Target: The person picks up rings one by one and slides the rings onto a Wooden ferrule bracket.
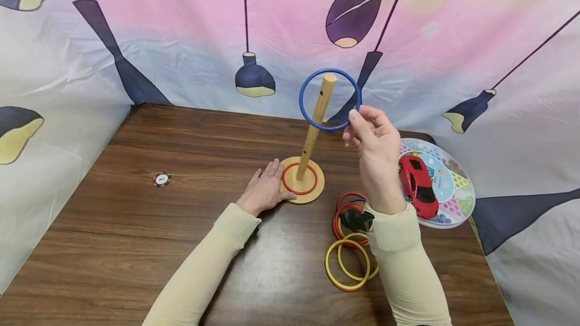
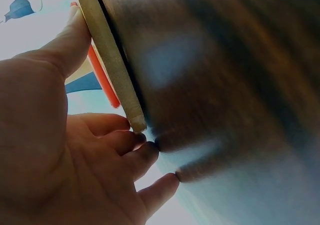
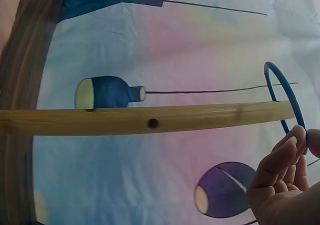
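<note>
You are pinching the blue ring (image 1: 330,70) at the post (image 1: 312,135) tip with your right hand (image 1: 379,150) and bracing its base (image 1: 309,183) with your straight-fingered left hand (image 1: 264,188). You are apparently threading; lowering is likely requiring levelling.

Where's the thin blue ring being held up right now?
In the head view, the thin blue ring is above and right of centre, pinched by the right hand at the top end of the upright round wooden post.
</note>
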The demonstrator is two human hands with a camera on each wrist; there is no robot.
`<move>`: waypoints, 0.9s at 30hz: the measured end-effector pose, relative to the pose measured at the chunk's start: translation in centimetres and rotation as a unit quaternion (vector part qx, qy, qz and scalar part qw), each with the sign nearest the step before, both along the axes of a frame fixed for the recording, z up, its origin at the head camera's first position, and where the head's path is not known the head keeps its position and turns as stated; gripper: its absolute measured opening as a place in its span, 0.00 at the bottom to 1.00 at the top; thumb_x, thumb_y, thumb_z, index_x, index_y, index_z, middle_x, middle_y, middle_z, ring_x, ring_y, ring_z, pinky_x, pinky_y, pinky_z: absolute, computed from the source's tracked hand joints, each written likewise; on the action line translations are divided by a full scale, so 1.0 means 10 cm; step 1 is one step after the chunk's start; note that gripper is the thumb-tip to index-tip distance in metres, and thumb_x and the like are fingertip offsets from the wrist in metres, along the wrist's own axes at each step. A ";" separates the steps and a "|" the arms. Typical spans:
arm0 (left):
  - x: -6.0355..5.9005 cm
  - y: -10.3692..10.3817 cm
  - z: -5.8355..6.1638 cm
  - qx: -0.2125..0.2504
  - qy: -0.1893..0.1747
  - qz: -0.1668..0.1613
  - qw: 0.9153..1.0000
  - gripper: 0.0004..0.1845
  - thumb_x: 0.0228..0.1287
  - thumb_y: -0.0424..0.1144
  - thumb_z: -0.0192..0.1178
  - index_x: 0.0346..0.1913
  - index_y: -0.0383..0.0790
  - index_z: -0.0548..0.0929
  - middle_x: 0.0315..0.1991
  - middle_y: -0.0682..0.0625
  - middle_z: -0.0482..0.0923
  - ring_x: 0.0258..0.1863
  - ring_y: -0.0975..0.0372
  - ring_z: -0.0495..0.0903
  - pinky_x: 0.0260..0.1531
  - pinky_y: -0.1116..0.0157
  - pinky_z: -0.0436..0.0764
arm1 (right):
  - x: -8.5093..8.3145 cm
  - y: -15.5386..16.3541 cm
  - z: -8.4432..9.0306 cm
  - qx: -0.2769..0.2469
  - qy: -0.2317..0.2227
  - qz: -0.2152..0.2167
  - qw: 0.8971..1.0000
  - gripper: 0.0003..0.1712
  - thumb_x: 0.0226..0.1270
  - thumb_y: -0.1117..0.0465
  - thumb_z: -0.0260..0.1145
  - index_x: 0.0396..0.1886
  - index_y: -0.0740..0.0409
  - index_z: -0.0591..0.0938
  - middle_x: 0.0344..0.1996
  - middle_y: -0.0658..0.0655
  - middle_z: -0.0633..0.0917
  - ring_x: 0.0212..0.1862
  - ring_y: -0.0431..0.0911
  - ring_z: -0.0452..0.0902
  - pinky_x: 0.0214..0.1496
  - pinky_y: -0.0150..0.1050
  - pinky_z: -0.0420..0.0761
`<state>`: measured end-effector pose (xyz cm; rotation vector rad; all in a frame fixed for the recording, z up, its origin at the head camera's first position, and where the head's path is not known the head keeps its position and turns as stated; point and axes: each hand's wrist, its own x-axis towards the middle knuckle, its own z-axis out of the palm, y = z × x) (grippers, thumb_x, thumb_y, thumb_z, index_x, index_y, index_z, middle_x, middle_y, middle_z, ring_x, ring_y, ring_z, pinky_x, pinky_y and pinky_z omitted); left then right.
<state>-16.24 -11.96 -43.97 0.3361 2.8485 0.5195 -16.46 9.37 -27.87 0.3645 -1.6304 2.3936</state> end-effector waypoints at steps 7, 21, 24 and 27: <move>-0.01 0.00 -0.02 -0.003 0.000 0.000 1.000 0.52 0.61 0.63 0.60 0.76 0.32 0.53 0.76 0.38 0.46 0.75 0.51 0.47 0.72 0.48 0.49 | -0.10 -0.04 -0.21 0.037 -0.041 0.001 0.998 0.04 0.67 0.64 0.66 0.39 0.57 0.79 0.22 0.51 0.81 0.23 0.41 0.77 0.27 0.32 0.76; -0.03 0.01 -0.02 -0.023 0.001 0.000 1.000 0.53 0.61 0.66 0.57 0.76 0.32 0.51 0.76 0.38 0.45 0.75 0.51 0.47 0.71 0.48 0.50 | -0.19 -0.02 -0.81 0.274 -0.178 0.009 0.945 0.18 0.69 0.57 0.65 0.50 0.65 0.77 0.27 0.53 0.82 0.24 0.43 0.78 0.29 0.33 0.77; -0.03 0.01 -0.03 -0.019 0.003 0.002 1.000 0.53 0.61 0.66 0.58 0.76 0.33 0.52 0.76 0.38 0.46 0.75 0.51 0.47 0.71 0.48 0.51 | -0.19 -0.01 -0.89 0.323 -0.185 0.015 0.928 0.15 0.69 0.58 0.65 0.49 0.64 0.78 0.30 0.56 0.83 0.24 0.43 0.78 0.30 0.35 0.78; -0.03 0.01 -0.04 -0.016 0.005 0.004 1.000 0.53 0.61 0.66 0.59 0.76 0.34 0.52 0.76 0.38 0.47 0.75 0.51 0.48 0.71 0.48 0.51 | -0.20 0.00 -0.96 0.360 -0.187 0.023 0.914 0.14 0.70 0.59 0.64 0.48 0.64 0.79 0.31 0.60 0.83 0.24 0.44 0.77 0.31 0.36 0.77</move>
